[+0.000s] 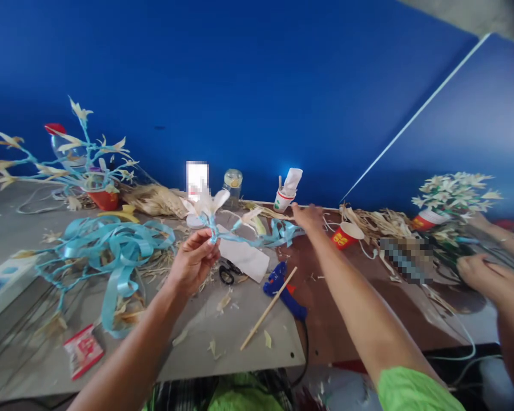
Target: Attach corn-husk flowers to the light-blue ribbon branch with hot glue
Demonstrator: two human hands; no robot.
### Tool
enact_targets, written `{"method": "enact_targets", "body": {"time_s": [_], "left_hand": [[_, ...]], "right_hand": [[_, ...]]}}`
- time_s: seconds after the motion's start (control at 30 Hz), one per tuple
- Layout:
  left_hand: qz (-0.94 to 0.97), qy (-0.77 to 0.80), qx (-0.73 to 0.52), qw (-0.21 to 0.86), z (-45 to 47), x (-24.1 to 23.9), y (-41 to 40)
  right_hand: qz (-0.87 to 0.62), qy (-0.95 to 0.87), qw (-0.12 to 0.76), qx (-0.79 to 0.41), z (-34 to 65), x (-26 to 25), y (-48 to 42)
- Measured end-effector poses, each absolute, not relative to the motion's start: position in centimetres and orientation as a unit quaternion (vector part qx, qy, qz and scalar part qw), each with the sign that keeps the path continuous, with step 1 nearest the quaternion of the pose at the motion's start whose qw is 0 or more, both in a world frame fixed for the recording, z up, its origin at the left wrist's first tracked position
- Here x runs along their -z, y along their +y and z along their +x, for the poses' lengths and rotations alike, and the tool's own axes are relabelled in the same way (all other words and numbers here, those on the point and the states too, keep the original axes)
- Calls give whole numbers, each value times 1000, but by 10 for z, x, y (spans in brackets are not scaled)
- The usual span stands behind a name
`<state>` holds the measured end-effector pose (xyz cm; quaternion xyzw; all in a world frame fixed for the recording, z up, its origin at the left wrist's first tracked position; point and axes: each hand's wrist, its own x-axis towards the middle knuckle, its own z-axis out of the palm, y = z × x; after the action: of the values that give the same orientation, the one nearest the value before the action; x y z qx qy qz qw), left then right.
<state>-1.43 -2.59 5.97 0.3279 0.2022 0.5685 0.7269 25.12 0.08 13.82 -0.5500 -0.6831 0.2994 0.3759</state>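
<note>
My left hand (193,258) pinches the stem of a husk flower (211,206) with pale petals, just below its head. Light blue ribbon (233,238) is wound around the stem and stretches off to the right. Another pale husk flower (246,217) stands out beside it. My right hand (309,218) reaches toward the back of the table, near more loose blue ribbon (286,231) and a white paper cup (284,200). Its fingers are blurred, so I cannot make out whether they grip anything.
Black scissors (227,274), a blue glue gun (278,281) and a wooden stick (269,308) lie in front. Tangled ribbon (124,245) and a potted flower arrangement (100,197) are left. A red cup (346,235) stands right, near another person's hand (480,277).
</note>
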Motion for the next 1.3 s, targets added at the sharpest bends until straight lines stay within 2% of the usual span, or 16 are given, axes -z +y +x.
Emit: {"method": "enact_targets", "body": {"time_s": [0.13,0.17,0.33,0.5,0.77,1.07,1.3], "left_hand": [[351,241,-561,710,-5,-54,-27],[354,248,-560,706,-4,-53,-27],[361,254,-575,689,-4,-48,-26],[362,238,-578,692,-5,-49,-28],[316,222,-543,746,-4,-58,-35],[316,231,-477,787,-6,-58,-36],[349,219,-449,793,-6,-58,-36]], "right_hand": [[-542,-674,380,-328,201,-103,-12],[-532,-662,403,-343,187,-93,-16],[-434,-693,418,-396,138,-68,-32],[-441,-626,486,-421,131,-67,-35],[-408,-445,499,-622,134,-69,-35],[-402,-473,450,-643,147,-76,-34],[-412,-441,466,-646,145,-73,-36]]}}
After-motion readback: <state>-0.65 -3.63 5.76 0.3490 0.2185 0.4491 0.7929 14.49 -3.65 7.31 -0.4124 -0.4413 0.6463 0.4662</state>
